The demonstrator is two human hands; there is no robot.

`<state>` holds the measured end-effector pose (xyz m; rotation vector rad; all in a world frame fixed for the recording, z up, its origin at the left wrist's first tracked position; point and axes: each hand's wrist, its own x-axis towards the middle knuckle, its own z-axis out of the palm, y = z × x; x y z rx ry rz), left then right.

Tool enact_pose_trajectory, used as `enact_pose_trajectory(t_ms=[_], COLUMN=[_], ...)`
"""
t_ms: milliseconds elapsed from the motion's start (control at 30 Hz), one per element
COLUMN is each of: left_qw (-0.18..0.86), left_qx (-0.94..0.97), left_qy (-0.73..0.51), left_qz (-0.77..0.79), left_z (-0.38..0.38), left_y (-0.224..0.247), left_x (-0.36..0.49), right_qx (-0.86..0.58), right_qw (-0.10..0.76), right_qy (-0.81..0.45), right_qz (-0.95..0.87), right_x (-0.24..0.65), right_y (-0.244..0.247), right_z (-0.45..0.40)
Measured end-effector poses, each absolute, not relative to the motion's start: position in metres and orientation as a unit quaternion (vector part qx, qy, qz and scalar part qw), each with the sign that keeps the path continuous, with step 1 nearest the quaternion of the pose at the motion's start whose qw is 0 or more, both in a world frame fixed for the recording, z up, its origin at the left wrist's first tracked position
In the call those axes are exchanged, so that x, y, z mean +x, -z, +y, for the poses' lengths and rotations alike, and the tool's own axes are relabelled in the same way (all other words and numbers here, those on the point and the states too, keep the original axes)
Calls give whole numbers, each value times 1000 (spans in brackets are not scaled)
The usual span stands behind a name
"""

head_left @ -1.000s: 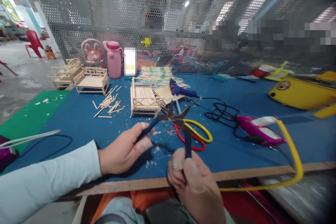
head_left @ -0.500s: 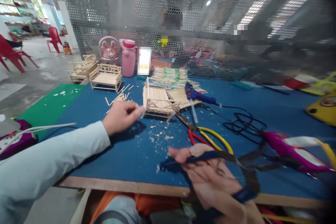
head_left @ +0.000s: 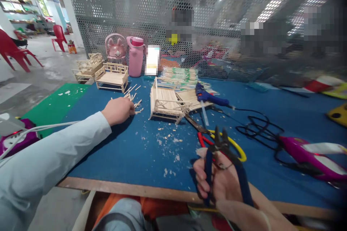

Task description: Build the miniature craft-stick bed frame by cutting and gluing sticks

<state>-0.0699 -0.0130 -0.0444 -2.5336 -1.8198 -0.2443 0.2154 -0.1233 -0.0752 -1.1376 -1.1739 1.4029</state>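
My left hand is at the near edge of a loose pile of short wooden sticks, its fingers bent and pressed together. Whatever lies between those fingertips is hidden. Blue-handled cutting pliers rest in my right hand, their jaws pointing up and slightly apart, with the fingers around one handle. Between the hands, farther back, stands a small bench made of wooden sticks. Behind the pliers lie scissors with red and yellow handles.
A blue glue gun leans on a flat stick panel; its black cord coils rightward to a purple power strip. Finished stick benches, a pink bottle and bundled sticks stand at the back. Wood scraps dot the blue tabletop.
My left hand has moved left from the small bench to the loose sticks. My right hand has turned the pliers from lying sideways across the palm to jaws up, its fingers now curled around a handle.
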Motion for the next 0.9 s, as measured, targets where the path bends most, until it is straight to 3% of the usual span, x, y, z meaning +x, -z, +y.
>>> enact_pose_trajectory(t_ms=[167,467,567,700,800,900], left_qw=[46,65,93,107,2,-270], left_qx=[-783,-819,-788,-761,-747,-694], left_qy=[97,96,93,208,345,414], left_qz=[-613,-562,-602,-605,-569,-523], left_z=[-17,-24,-22,-29,-47,-67], left_y=[42,43,39,27,24,30], left_x=[-68,-72,-73,-64,-48,-27], right_qx=[-489,-527,-556,-559,-560,-574], right_qw=[389,322,331,354,342,338], right_qy=[-631,-579,-570,-568,-543,-484], right_qz=[-461,-532,-507,-490,-524,-567], right_x=[238,241,240,235,232,227], right_y=[88,40,33,32,32,28], right_z=[-130,-150,-152,-152,-151,-149])
